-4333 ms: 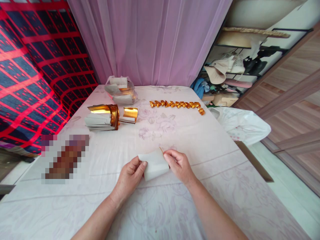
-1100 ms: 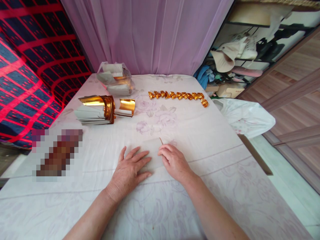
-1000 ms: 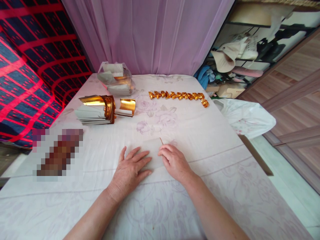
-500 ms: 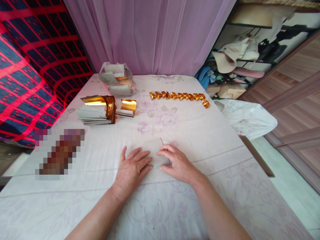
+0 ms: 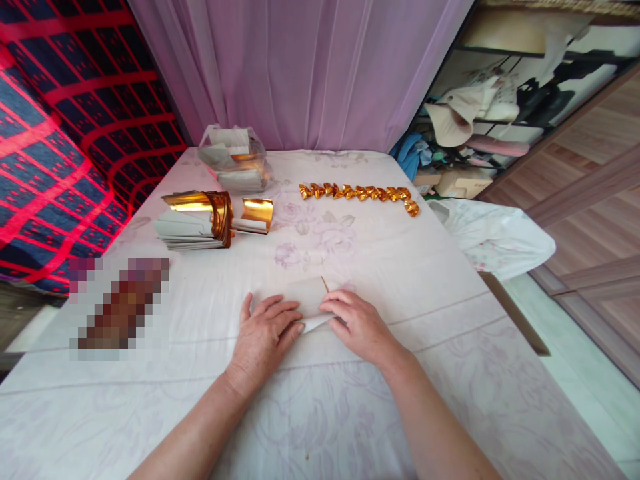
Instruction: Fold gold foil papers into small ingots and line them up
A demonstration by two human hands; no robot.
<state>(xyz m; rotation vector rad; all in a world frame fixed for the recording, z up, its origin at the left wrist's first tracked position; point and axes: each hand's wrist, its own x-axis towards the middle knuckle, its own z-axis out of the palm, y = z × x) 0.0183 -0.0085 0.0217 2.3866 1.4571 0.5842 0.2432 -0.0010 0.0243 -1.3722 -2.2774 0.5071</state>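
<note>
A sheet of gold foil paper (image 5: 309,297) lies white side up on the table, its near edge folded over and a thin gold edge showing at the right. My left hand (image 5: 267,330) lies spread on its left part, fingers stretched out. At its right edge my right hand (image 5: 353,323) pinches the folded part between thumb and fingers. Farther off, a row of folded gold foil pieces (image 5: 357,192) runs along the right. A stack of gold foil papers (image 5: 193,223) lies at the left, with a few loose curled sheets (image 5: 257,213) beside it.
Behind the stack stands a clear plastic bag (image 5: 235,160) of more sheets. A pixelated patch (image 5: 120,303) covers something at the left. A white plastic bag (image 5: 505,237) hangs at the table's right edge, near a shelf with a cap (image 5: 453,117). A purple curtain (image 5: 310,73) borders the far side.
My right hand has shifted slightly right, its thumb drawing closer to its fingers. The near edge of the paper now shows as a folded flap. My left hand has hardly moved.
</note>
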